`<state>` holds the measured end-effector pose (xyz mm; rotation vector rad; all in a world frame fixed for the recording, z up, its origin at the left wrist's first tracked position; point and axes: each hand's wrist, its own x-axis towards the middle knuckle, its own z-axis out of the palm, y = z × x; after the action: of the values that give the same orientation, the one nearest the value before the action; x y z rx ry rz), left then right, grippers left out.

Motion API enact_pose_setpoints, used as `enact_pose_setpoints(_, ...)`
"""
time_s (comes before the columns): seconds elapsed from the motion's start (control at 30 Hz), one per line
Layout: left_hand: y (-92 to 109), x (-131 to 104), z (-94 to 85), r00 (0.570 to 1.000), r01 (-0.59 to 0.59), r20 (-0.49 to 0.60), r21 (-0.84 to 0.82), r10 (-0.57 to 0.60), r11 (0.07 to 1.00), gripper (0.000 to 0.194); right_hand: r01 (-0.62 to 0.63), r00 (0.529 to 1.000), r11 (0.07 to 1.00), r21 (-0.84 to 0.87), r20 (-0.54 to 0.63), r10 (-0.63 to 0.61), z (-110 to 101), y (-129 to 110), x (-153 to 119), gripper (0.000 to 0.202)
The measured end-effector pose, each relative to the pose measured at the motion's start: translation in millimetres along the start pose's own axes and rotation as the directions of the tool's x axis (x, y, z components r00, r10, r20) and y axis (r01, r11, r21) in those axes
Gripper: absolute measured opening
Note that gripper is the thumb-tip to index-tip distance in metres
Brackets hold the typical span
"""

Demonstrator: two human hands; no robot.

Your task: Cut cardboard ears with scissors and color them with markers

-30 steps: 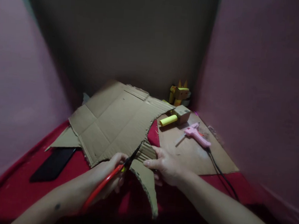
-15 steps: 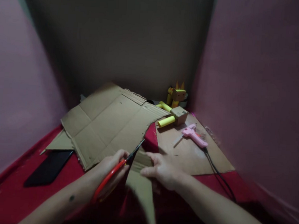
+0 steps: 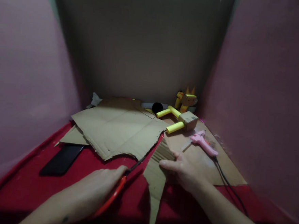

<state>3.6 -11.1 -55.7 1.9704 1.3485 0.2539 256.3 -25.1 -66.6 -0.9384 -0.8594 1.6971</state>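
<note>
My left hand point(image 3: 105, 182) is closed around a pair of scissors with red handles point(image 3: 113, 196); the dark blades point up and right, near the edge of a large cardboard sheet point(image 3: 122, 127). Most of my left fingers are hidden beneath the hand. In my right hand point(image 3: 186, 171) is a narrow, curved cardboard offcut point(image 3: 156, 179), pinched at its ridged upper end with the thumb on top. Its pointed tail hangs toward me. A gap of red cloth separates the offcut from the sheet, whose near edge has a curved cutout.
A pink glue gun point(image 3: 203, 143) with a black cord lies on a brown board point(image 3: 227, 168) at right. Behind it are a small cardboard box with yellow tubes point(image 3: 188, 121) and a yellow figure point(image 3: 188, 99). A black phone-like slab point(image 3: 61, 160) lies left on red cloth point(image 3: 17, 198).
The large sheet has dropped flatter onto the surface, away from my hands. The offcut now stands apart from it, moved right with my right hand. The camera view has shifted.
</note>
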Motion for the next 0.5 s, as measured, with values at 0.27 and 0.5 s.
enact_pose_setpoints(0.27, 0.3, -9.7, -35.5, 0.993, 0.033, -0.115, 0.127, -0.018, 0.991, 0.029, 0.079, 0.975, 0.987, 0.137, -0.218, -0.048, -4.6, -14.9, 20.2, 0.027)
enact_pose_setpoints(0.5, -46.2, 22.2, -41.6, 0.772, 0.039, -0.475, -0.628, -0.423, 0.777, 0.047, -0.072, 0.948, 0.925, 0.372, -0.262, 0.180, 3.1, -11.1, 55.2, 0.020)
